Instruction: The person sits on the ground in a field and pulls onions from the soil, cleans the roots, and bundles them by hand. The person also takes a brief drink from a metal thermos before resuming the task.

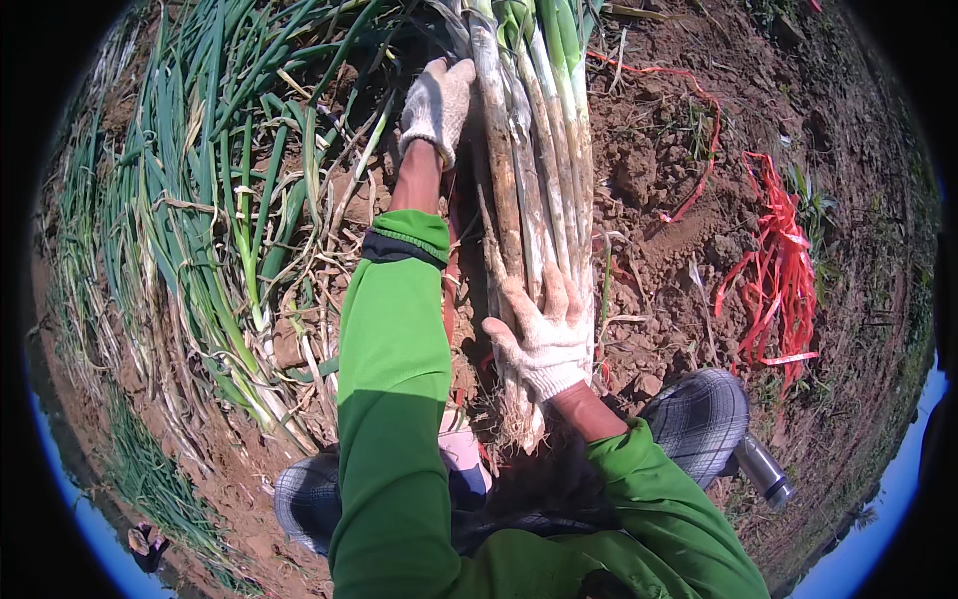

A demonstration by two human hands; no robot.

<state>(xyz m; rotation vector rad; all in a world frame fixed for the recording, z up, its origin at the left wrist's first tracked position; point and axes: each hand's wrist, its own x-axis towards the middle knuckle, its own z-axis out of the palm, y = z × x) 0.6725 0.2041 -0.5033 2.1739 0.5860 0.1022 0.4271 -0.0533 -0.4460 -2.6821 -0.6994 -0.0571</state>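
A bundle of long green onions point(535, 195) lies on the soil before me, roots towards me and green tops at the far edge. My right hand point(550, 341), in a pale knit glove, rests on the white stalks just above the roots with its fingers spread. My left hand point(440, 108), gloved too, is against the bundle's left side near the green tops. Its fingertips are hidden, so its grip is unclear. A red plastic strip point(451, 288) shows beside the bundle under my left forearm.
More green onions point(217, 187) lie in a long row on the left. On the right are a loose heap of red plastic strips point(782, 269) and a single red strip point(711, 142) on clods of brown soil point(651, 165). A metal flask point(762, 470) lies beside my right knee.
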